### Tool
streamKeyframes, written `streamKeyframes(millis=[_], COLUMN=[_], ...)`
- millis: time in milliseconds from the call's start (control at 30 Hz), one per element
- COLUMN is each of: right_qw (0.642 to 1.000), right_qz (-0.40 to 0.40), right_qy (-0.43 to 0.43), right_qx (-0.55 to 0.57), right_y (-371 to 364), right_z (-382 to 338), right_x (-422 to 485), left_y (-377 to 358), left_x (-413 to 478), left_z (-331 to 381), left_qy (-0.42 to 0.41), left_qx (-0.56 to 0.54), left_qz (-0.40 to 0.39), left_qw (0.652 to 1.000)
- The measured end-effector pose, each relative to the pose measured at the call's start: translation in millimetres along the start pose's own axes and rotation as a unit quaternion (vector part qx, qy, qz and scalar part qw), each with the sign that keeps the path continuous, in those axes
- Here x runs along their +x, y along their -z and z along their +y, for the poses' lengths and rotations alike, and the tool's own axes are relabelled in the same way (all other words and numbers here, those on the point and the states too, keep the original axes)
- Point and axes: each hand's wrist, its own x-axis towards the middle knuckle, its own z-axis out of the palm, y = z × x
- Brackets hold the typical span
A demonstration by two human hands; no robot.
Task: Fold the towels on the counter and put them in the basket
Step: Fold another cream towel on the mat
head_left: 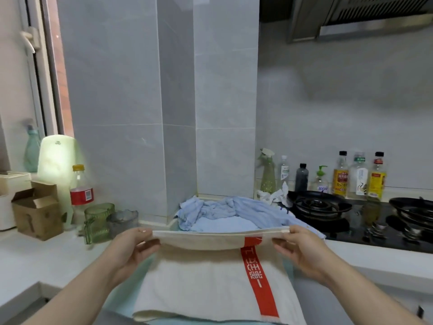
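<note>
A cream towel (199,282) with a red lettered stripe hangs over the counter's front edge. My left hand (133,247) pinches its upper left corner and my right hand (302,249) pinches its upper right corner, so the top edge is stretched level between them. Behind it a heap of crumpled light blue towels (225,212) lies on the counter in the corner by the tiled column. A pale blue cloth shows under the cream towel at the bottom. No basket is in view.
A gas hob (328,207) with black burners sits to the right, with a row of bottles (339,177) behind it. On the left stand a green glass mug (98,221), a clear glass (121,221), a red-labelled bottle (80,191) and a cardboard box (37,212).
</note>
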Motion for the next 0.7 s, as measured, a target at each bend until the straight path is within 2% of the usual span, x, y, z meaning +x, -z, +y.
streamKeyframes(millis=[133,267,433,600,700], right_qw=[1.0,0.999,0.997,0.994,0.986], right_qz=[-0.014,-0.01,0.023,0.066,0.082], right_qy=[-0.027,-0.048,-0.071,-0.066,-0.071], right_qx=[0.01,0.003,-0.037,-0.063,-0.126], right_y=[14,23,27,36,36], right_z=[13,28,46,61,71], right_x=[-36,-59,-71,-79,-88], left_y=[13,19,25,31,39], left_x=[-32,-58,-73,-94,-103], left_z=[-10,-24,-39,-49,-67], left_qy=[0.023,0.019,0.01,0.02,0.019], left_qx=[0.007,0.02,0.156,0.166,0.207], left_qz=[0.005,0.046,0.083,0.115,0.096], left_qw=[1.0,0.999,0.984,0.979,0.973])
